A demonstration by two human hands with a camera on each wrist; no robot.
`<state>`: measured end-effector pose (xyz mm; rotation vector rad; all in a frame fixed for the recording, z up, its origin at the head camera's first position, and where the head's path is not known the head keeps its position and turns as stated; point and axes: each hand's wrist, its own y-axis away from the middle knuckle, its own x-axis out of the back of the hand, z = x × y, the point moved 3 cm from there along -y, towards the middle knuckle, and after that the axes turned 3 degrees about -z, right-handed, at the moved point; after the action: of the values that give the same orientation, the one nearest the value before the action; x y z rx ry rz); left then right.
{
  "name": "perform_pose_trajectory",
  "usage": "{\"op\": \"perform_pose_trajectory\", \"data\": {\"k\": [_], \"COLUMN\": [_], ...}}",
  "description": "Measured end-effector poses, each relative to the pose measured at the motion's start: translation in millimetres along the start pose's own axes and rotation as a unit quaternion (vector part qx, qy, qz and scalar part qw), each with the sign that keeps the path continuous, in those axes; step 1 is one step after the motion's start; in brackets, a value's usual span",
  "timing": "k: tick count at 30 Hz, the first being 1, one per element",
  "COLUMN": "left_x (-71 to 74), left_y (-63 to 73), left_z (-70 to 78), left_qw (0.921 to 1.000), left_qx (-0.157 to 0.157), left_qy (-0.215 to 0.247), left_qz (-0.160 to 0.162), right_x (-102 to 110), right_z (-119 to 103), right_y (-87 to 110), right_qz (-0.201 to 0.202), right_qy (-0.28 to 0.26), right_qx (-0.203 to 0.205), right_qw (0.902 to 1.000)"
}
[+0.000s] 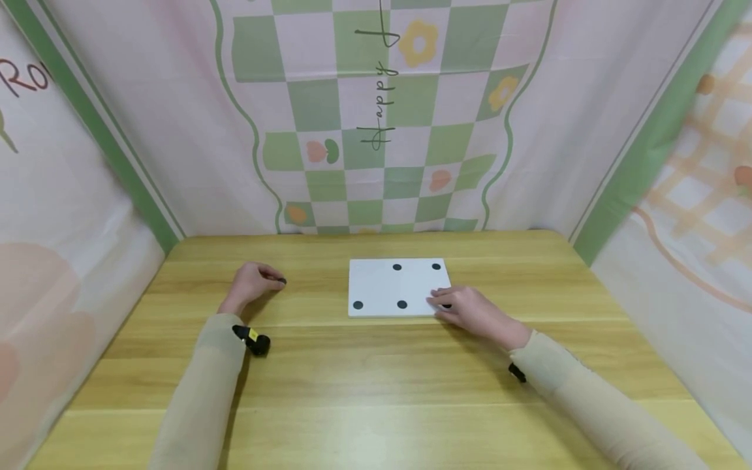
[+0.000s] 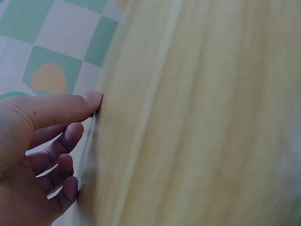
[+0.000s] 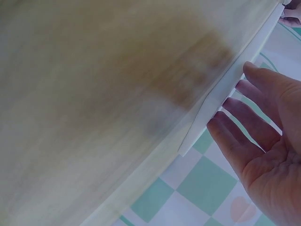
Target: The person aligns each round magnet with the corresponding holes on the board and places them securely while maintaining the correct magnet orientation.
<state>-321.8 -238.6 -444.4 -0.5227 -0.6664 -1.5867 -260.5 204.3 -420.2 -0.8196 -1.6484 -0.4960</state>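
Note:
A white rectangular board point(image 1: 376, 284) lies flat at the far middle of the table, with two black round dots point(image 1: 397, 267) along its far side and three along its near side. My right hand point(image 1: 470, 310) rests at the board's right end, its fingertips on the surface and partly covering the near right dot point(image 1: 447, 305). In the right wrist view the fingers point(image 3: 225, 129) are spread and softly bent over the white board point(image 3: 218, 96). Left of the board, my left hand point(image 1: 254, 284) pinches a small black disc point(image 1: 282, 281) between thumb and finger, low over the tabletop.
The wooden table point(image 1: 352, 378) runs back to a hanging cloth point(image 1: 364, 117) with green checks and flowers. Printed curtains point(image 1: 70, 196) stand on both sides. A black wrist camera point(image 1: 252, 339) is strapped to my left sleeve.

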Motion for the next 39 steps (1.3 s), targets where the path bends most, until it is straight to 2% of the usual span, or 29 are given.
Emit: {"op": "perform_pose_trajectory", "data": {"k": [10,21,29,39], "left_x": [-4.4,-15.4,-26.2,-41.5], "left_y": [-0.4,-5.0,-9.2,-16.8], "left_z": [9.3,22.7,32.7,51.4], "left_qw": [1.0,0.9994,0.9987,0.9964], "left_qx": [-0.006,-0.027,-0.032,-0.06], "left_qy": [-0.005,0.018,0.034,0.041], "left_qz": [-0.002,0.013,0.019,0.044], "right_x": [2,1,1,2], "right_z": [-3,-2,-2,-2], "right_y": [0.1,0.7,1.2,0.6], "right_qz": [0.01,0.011,0.017,0.015], "right_qy": [0.002,0.006,0.009,0.008], "right_qx": [0.009,0.008,0.009,0.015], "right_qw": [0.9999,0.9999,0.9998,0.9997]}}
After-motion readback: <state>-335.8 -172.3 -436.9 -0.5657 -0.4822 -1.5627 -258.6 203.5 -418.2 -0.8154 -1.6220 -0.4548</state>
